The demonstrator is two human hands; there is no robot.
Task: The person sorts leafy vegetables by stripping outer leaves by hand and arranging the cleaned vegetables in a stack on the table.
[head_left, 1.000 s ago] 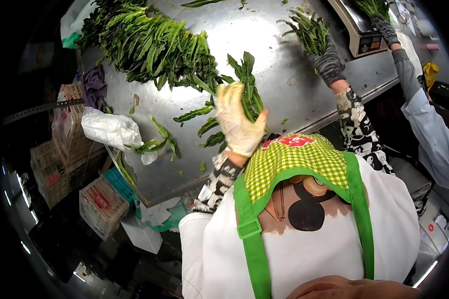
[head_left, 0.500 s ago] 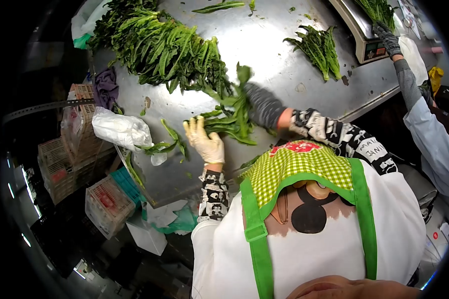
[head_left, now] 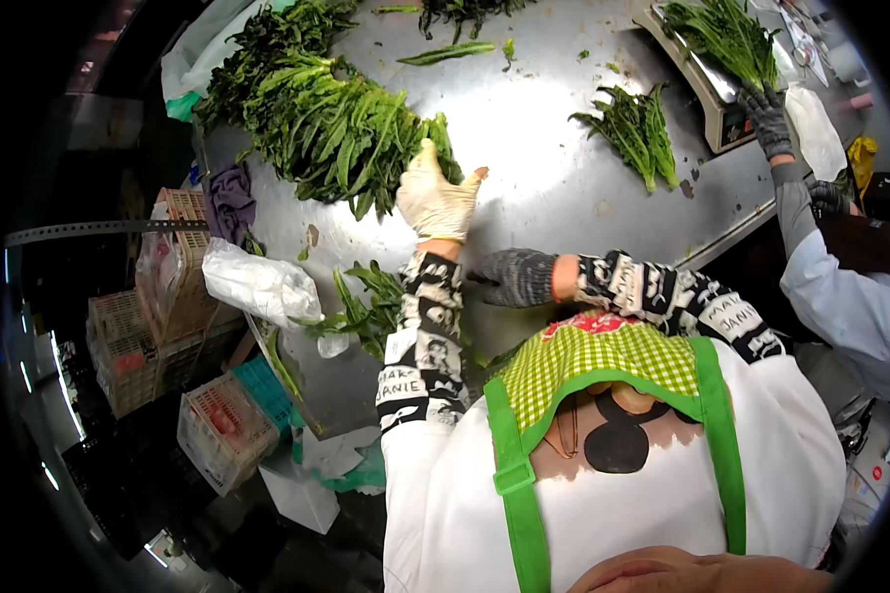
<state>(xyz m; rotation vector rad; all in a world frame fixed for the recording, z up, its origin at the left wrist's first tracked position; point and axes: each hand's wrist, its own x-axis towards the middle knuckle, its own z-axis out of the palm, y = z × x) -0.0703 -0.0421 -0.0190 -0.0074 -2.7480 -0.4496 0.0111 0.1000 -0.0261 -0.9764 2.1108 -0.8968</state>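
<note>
My left hand (head_left: 435, 198), in a cream glove, is at the right end of a large pile of leafy greens (head_left: 331, 133). Its thumb points right, apart from the raised forefinger; the other fingers are partly hidden against the leaves. Nearer to my body, my right hand (head_left: 514, 277) in a grey knit glove hovers over the table's near part, fingers stretched left, nothing visible in it. Loose leaves (head_left: 371, 306) lie left of my left forearm. A separate small bunch (head_left: 635, 133) rests to the right on the metal table (head_left: 554, 212).
At the upper right, a co-worker's gloved hand (head_left: 767, 121) holds greens (head_left: 727, 40) on a scale (head_left: 697, 84). A white plastic bundle (head_left: 262, 284) and purple cloth (head_left: 229, 203) lie at the left edge. Crates (head_left: 225, 420) stand below.
The loose leaves that were between my hands now lie left of my left forearm. My left hand has moved up to the pile; my right hand has come down nearer my body.
</note>
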